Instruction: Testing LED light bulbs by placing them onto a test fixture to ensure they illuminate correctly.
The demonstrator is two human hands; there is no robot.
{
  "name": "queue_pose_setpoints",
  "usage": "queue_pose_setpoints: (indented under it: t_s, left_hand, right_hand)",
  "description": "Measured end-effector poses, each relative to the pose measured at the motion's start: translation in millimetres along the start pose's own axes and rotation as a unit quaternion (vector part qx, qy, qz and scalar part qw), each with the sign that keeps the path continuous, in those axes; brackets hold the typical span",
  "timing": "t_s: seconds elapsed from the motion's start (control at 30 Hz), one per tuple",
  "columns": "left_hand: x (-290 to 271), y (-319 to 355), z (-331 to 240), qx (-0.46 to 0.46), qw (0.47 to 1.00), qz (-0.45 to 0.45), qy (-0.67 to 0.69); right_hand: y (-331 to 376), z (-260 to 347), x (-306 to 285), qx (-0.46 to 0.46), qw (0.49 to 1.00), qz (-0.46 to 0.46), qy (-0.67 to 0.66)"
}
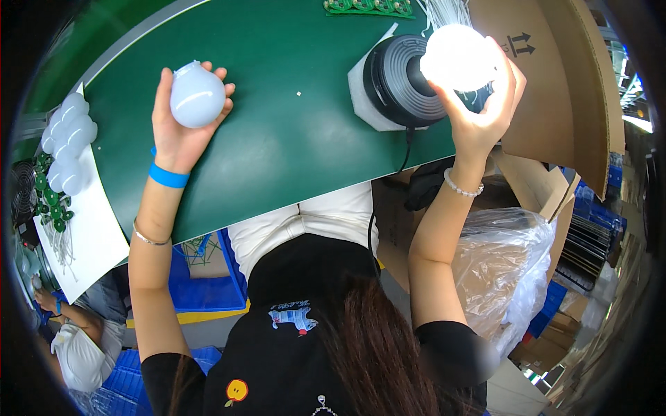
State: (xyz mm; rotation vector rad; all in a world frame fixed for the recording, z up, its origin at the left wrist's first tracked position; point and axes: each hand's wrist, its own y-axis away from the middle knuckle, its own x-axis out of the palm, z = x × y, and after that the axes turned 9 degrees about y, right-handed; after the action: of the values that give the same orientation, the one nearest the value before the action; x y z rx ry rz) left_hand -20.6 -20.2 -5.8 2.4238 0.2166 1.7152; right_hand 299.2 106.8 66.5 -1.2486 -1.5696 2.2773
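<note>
My left hand point(184, 132) is closed around a white bulb cover point(198, 97), rounded like a light bulb, held above the left part of the green table. In my right hand point(485, 111) is a brightly lit white bulb point(458, 58), gripped at its right side and below. The glowing bulb is at the right edge of a round black ribbed device point(402, 80), which stands on a pale foam-like base point(361, 93). Whether the bulb touches the device I cannot tell. A black cord point(408, 149) runs down from the device over the table's front edge.
White bulb covers point(69, 135) and green circuit boards point(52, 197) lie on a white sheet point(87, 229) at the left. More green boards point(368, 7) and thin white wires point(444, 12) are at the back. A cardboard box point(548, 83) stands right. Another person point(87, 347) is at lower left.
</note>
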Motion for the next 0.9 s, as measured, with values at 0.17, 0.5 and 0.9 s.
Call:
queue_pose_setpoints:
  t_s: [0.17, 0.5, 0.9]
  left_hand:
    - [-1, 0, 1, -0.002, 1.000, 0.011, -0.002]
    - [-1, 0, 0, 0.000, 1.000, 0.006, -0.003]
    - [1, -1, 1, 0.000, 1.000, 0.016, -0.006]
  right_hand:
    - [-5, -1, 1, -0.003, 1.000, 0.019, 0.021]
    - [-1, 5, 8, 0.091, 0.981, 0.051, -0.165]
    - [0, 0, -14, 0.055, 0.989, 0.120, -0.069]
